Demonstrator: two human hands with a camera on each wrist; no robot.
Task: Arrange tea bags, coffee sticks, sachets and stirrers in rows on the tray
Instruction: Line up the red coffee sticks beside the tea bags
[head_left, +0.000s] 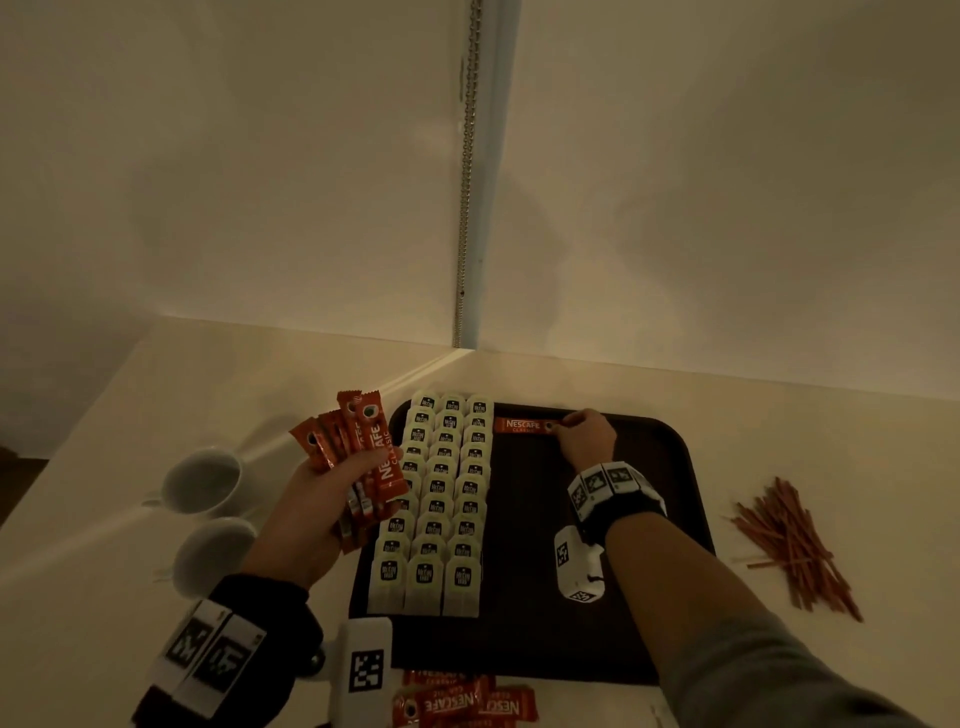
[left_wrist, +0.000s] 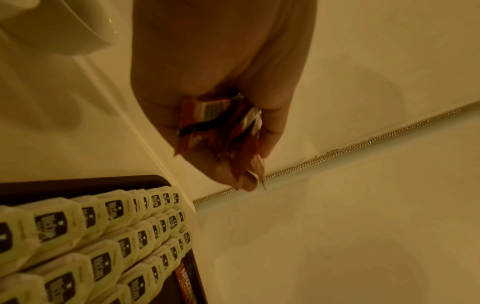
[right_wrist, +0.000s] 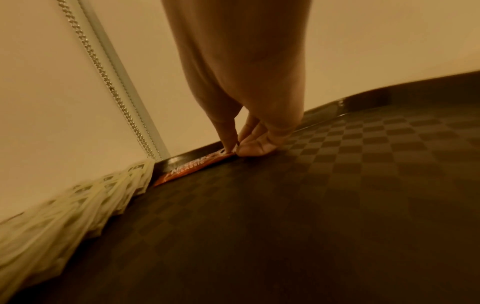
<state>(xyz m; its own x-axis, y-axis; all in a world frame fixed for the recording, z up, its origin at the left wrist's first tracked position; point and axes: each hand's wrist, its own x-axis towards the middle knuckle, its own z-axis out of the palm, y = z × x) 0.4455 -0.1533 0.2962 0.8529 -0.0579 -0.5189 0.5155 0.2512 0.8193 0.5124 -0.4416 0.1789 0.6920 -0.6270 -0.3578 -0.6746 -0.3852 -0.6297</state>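
Observation:
A dark tray (head_left: 665, 457) lies on the pale counter, with three rows of pale tea bags (head_left: 441, 499) filling its left part. One red coffee stick (head_left: 522, 425) lies flat at the tray's far edge, just right of the tea bags. My right hand (head_left: 584, 434) pinches that stick's right end against the tray floor; the right wrist view shows the fingertips (right_wrist: 231, 149) on the coffee stick (right_wrist: 192, 167). My left hand (head_left: 332, 488) hovers left of the tray and grips a fan of several coffee sticks (head_left: 366, 452), whose lower ends (left_wrist: 223, 127) show in the left wrist view.
Two white cups (head_left: 205, 483) stand left of the tray. A heap of brown stirrers (head_left: 795, 545) lies on the counter at the right. More red coffee sticks (head_left: 462, 701) lie at the counter's near edge. Walls meet in a corner just behind the tray.

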